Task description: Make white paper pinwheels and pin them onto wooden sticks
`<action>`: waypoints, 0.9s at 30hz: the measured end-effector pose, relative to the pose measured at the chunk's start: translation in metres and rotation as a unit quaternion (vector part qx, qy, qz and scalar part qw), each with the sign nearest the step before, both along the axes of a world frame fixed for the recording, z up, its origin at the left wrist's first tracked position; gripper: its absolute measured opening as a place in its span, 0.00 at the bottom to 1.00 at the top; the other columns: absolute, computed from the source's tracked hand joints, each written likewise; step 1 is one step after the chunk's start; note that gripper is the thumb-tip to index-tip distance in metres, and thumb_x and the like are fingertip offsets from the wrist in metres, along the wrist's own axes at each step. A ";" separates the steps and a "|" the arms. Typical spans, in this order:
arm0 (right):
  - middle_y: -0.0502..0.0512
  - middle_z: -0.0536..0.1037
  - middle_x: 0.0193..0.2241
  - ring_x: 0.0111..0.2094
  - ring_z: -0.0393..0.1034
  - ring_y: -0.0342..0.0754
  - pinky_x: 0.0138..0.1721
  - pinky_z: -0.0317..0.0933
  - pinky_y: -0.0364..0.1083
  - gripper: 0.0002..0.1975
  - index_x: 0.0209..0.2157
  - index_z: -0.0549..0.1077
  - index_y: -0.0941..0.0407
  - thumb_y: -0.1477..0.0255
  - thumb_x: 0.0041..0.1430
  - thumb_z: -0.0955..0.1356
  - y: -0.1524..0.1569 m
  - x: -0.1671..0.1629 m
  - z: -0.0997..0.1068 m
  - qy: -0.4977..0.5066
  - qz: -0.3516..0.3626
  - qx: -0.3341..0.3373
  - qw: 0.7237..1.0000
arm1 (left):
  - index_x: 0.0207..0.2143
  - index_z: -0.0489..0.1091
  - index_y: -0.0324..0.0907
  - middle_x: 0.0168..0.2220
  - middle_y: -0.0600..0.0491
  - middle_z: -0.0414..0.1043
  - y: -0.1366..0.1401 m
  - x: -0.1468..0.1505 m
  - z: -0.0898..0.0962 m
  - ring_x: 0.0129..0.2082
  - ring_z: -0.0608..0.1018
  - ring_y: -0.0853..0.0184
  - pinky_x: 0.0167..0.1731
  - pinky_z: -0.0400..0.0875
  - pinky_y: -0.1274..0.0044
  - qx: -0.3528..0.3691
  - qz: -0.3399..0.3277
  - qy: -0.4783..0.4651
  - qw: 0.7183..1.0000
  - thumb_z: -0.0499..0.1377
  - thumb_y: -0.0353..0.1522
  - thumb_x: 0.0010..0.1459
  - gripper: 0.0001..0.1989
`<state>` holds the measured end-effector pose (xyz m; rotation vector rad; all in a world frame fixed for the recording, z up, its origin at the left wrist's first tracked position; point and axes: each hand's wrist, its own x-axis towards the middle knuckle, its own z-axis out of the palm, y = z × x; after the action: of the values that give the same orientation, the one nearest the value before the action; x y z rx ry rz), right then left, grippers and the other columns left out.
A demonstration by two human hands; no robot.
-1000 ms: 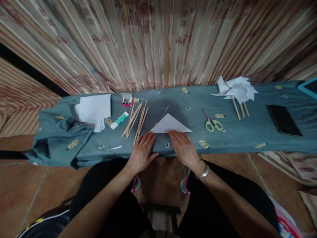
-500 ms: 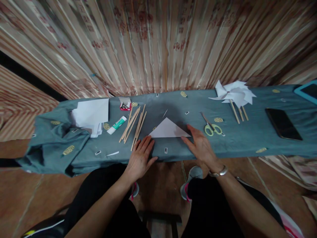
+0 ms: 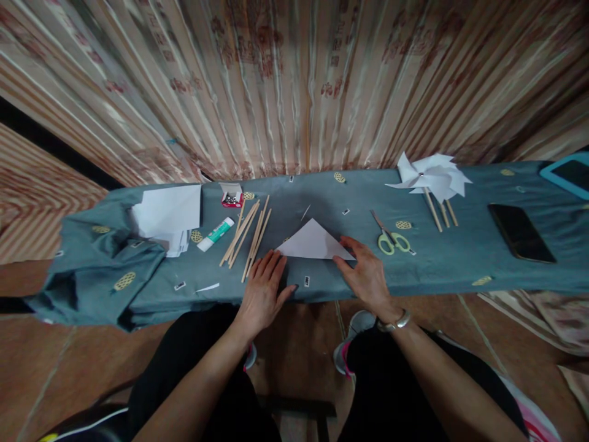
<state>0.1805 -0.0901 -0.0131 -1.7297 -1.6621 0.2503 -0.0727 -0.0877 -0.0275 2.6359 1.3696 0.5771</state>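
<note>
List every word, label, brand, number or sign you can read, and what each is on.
Nothing is legible.
Green-and-white cylindrical glue stick: print too small.
Blue-grey patterned fabric tablecloth: white label motifs, too small.
Beige pleated fabric curtain: reddish character-like marks, too blurred.
Small red cardboard box: any print too small.
White folded paper triangle: no print visible.

Labels (image 3: 307, 281) on tablecloth (image 3: 442, 264), print on glue stick (image 3: 216, 234): too small to read.
</note>
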 end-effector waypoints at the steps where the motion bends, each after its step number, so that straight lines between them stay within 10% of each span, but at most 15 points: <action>1: 0.64 0.81 0.43 0.44 0.76 0.58 0.48 0.68 0.57 0.21 0.52 0.72 0.60 0.64 0.61 0.65 0.000 -0.001 0.002 0.015 -0.004 0.001 1.000 | 0.63 0.58 0.36 0.64 0.37 0.62 0.000 0.000 -0.001 0.66 0.63 0.50 0.62 0.61 0.55 0.000 0.001 -0.004 1.000 0.53 0.43 0.65 0.29; 13: 0.53 0.81 0.30 0.35 0.75 0.51 0.43 0.68 0.51 0.15 0.45 0.75 0.56 0.65 0.59 0.68 0.005 0.029 0.040 -0.007 -0.109 0.101 0.989 | 0.70 0.38 0.43 0.70 0.36 0.44 0.004 0.031 0.021 0.70 0.51 0.53 0.64 0.58 0.58 0.057 -0.013 -0.127 0.990 0.55 0.37 0.66 0.37; 17: 0.56 0.81 0.33 0.35 0.73 0.52 0.43 0.66 0.51 0.13 0.46 0.75 0.56 0.69 0.64 0.64 -0.006 0.014 0.044 -0.121 -0.035 0.111 0.986 | 0.69 0.38 0.42 0.70 0.34 0.43 0.004 0.050 0.027 0.71 0.47 0.51 0.64 0.57 0.56 0.092 -0.038 -0.124 0.987 0.55 0.33 0.65 0.37; 27: 0.58 0.80 0.31 0.34 0.70 0.53 0.39 0.65 0.51 0.13 0.44 0.75 0.59 0.75 0.68 0.60 -0.033 -0.037 0.024 -0.238 0.130 0.051 0.961 | 0.49 0.73 0.44 0.56 0.47 0.74 0.012 0.053 0.029 0.66 0.62 0.55 0.66 0.35 0.47 0.096 -0.058 -0.058 0.992 0.52 0.27 0.66 0.14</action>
<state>0.1438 -0.1235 0.0113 -1.5691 -2.2116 -0.1478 -0.0197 -0.0760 0.0015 2.7558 1.1739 0.8717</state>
